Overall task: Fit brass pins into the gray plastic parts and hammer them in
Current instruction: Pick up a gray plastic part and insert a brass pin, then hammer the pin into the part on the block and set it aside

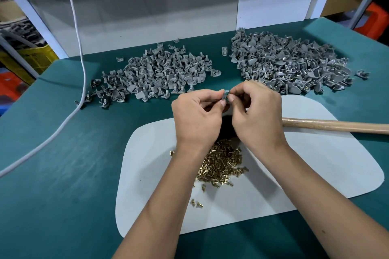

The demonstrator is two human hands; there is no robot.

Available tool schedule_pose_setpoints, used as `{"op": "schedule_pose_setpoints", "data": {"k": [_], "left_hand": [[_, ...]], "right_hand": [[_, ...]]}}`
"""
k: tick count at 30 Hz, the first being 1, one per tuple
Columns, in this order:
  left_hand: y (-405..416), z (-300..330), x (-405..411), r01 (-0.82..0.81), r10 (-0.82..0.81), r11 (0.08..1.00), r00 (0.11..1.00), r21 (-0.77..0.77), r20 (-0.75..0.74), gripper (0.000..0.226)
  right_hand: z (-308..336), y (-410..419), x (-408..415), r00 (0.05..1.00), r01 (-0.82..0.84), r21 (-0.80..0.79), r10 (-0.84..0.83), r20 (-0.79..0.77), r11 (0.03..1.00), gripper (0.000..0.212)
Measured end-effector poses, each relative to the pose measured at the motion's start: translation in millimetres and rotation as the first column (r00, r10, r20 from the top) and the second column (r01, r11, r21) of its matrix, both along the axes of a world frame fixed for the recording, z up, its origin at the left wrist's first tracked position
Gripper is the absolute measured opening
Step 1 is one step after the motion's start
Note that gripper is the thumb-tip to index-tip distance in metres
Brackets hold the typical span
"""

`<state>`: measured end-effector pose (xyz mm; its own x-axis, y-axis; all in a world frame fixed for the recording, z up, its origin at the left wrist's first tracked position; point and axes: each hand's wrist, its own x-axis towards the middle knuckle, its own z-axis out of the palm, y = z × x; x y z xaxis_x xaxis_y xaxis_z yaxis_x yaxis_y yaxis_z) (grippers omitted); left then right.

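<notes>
Green table (63, 174), two gray part piles (155, 73), both hands (197, 115) pinching one part (225, 95)

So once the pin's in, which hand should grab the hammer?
Probably the right hand: the wooden hammer handle lies just to its right, while the left hand is farther off, pinching the small gray plastic part.

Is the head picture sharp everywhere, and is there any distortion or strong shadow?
Head view: wide-angle bending curves the table edge; the left hand, right hand and brass pins look sharp; the far corners are softer; a dark shadow lies under the hands on the white mat; no strong glare.
</notes>
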<state>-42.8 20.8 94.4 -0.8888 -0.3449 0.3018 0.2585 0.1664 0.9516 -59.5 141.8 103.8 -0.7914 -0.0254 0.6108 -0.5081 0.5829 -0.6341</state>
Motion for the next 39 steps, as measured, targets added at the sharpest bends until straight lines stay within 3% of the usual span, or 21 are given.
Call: {"op": "schedule_pose_setpoints", "data": {"k": [7, 12, 14, 18, 20, 22, 24, 28, 35, 37, 39], "left_hand": [[-2, -1, 0, 0.011, -0.016, 0.983, 1.000, -0.182, -0.024, 0.020], [-8, 1, 1, -0.016, 0.010, 0.939, 1.000, -0.343, -0.020, 0.024], [-10, 4, 2, 0.001, -0.005, 0.919, 1.000, -0.393, -0.007, 0.032], [-20, 10, 4, 0.073, -0.055, 0.893, 0.997, -0.444, 0.053, 0.033], [-25, 11, 4, 0.105, -0.081, 0.845, 0.994, -0.525, 0.068, 0.019], [-29, 11, 3, 0.110, -0.089, 0.799, 0.994, -0.591, 0.064, 0.009], [-32, 9, 1, 0.114, -0.100, 0.767, 0.993, -0.632, 0.059, 0.007], [-37, 5, -1, 0.141, -0.108, 0.772, 0.990, -0.619, 0.091, 0.009], [-37, 4, -1, 0.138, -0.075, 0.848, 0.987, -0.512, 0.143, 0.011], [-37, 3, -1, 0.165, -0.093, 0.858, 0.981, -0.487, 0.168, 0.010], [-37, 3, -2, 0.183, -0.106, 0.870, 0.976, -0.457, 0.188, 0.009]], "right_hand": [[5, 3, -1, 0.999, -0.005, 0.024, 0.004, 0.054, 1.000, 0.007], [20, 21, -10, 0.969, -0.190, 0.145, 0.162, 0.185, 0.971, 0.012], [27, 36, -18, 0.954, -0.211, 0.240, 0.147, 0.260, 0.948, 0.014], [30, 72, -34, 0.927, -0.170, 0.570, -0.065, 0.369, 0.804, 0.005], [30, 83, -34, 0.877, -0.272, 0.677, -0.114, 0.467, 0.684, 0.004], [27, 88, -33, 0.840, -0.359, 0.696, -0.110, 0.532, 0.622, 0.016], [22, 89, -32, 0.842, -0.370, 0.678, -0.079, 0.533, 0.636, 0.026], [18, 92, -35, 0.857, -0.372, 0.683, -0.050, 0.513, 0.628, 0.015], [44, 86, -32, 0.922, -0.257, 0.435, 0.084, 0.378, 0.863, 0.021], [50, 73, -23, 0.927, -0.274, 0.362, 0.144, 0.348, 0.891, 0.029], [50, 60, -15, 0.912, -0.322, 0.388, 0.171, 0.374, 0.864, 0.032]]}}
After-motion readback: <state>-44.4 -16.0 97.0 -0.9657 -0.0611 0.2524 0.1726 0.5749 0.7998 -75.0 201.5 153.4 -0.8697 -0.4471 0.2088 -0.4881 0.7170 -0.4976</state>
